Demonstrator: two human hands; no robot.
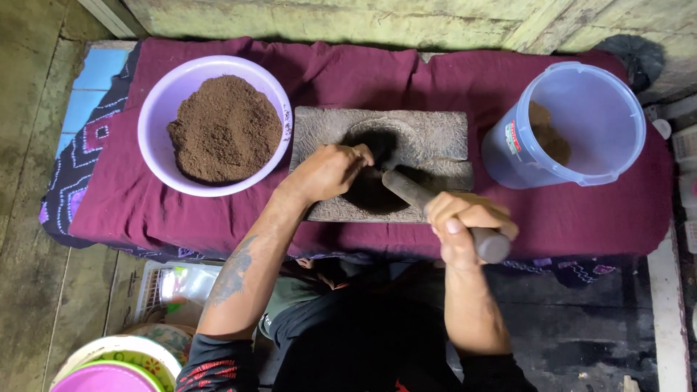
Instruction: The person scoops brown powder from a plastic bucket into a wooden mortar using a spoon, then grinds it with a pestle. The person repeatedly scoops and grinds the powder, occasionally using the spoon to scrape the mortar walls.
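Lilac bowl [215,125] at left, heaped with fine brown powder; that batch looks ground. My left hand [328,171] rests curled at the hollow of the stone mortar slab [390,162], fingers in the dark hollow; whether they pinch anything, can't tell. My right hand [465,225] wraps tight round the pestle [441,212], tip in the hollow. Clear tub [577,125] at right, nearly empty, little left.

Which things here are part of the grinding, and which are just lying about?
In use: right hand gripping pestle; left hand at stone mortar; lilac bowl of brown powder; clear bucket.
Lying about: stacked bowls; patterned cloth.
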